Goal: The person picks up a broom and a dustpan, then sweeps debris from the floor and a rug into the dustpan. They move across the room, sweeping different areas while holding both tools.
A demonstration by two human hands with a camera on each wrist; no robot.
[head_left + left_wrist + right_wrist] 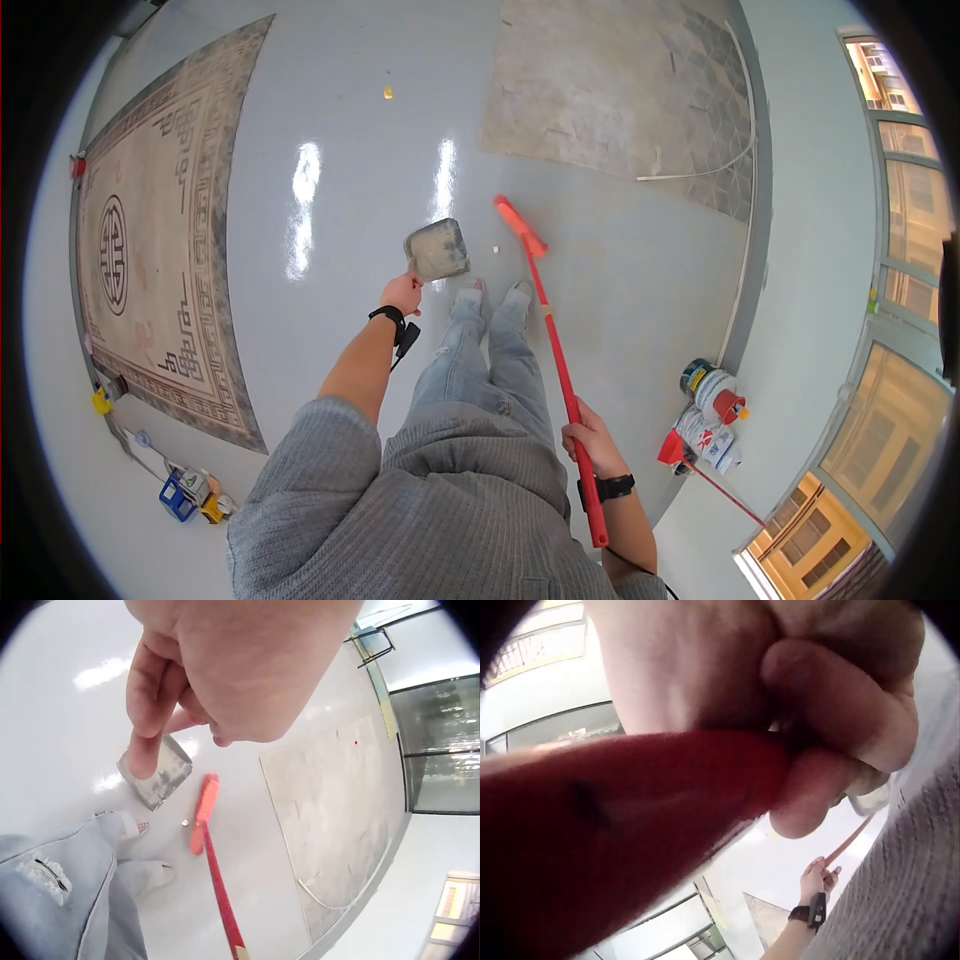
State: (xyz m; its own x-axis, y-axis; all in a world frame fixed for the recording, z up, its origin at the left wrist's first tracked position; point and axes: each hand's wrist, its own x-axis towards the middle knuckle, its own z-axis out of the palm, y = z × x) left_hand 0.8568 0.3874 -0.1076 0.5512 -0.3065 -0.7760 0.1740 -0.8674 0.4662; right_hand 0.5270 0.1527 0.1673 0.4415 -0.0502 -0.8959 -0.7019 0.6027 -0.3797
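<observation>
Dustpan (437, 250) is near the feet, L of the broom head (521, 226), handle grasped in L hand (403, 294); R hand (595, 440) is clenched round the red pole (561, 365). Prob. best to keep the pan's lip flat on the floor (370, 400), facing the white bit (495, 249) btwn them, & use short, light strokes w/o flicking it past

Grey floor (370, 180) | 1 rug (155, 230) | 1 mat (600, 90) | 1 white scrap (495, 249) | 1 yellow scrap (388, 92)
</observation>
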